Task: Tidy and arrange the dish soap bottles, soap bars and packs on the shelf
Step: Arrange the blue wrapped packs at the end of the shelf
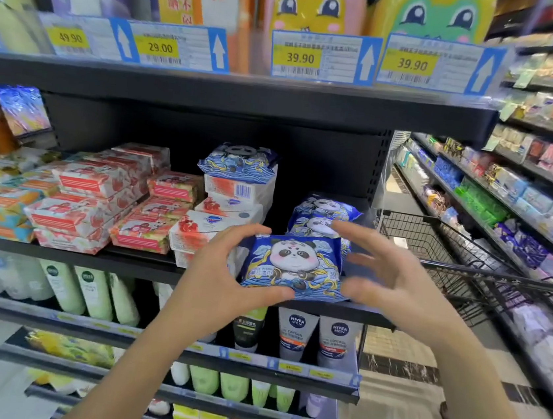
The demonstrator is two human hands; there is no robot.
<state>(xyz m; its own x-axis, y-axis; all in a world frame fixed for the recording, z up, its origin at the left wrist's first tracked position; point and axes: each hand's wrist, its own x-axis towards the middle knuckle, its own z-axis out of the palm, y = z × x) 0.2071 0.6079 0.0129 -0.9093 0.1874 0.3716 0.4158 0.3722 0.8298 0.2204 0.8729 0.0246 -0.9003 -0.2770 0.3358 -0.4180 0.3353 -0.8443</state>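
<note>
The shelf (124, 261) edge runs just beneath both sets of fingers, with stacked soap bars (90, 202) out beyond the left fingertips. A rear pile of panda packs (322, 214) stands just behind the fingers. The front panda pack (296, 263) sits at the shelf edge, pinched between the left hand's (223, 272) thumb and curled fingers. The right hand (384, 276) is spread wide beside it; the blur hides any contact. Best to steady both sides and square it against the pile, face forward.
</note>
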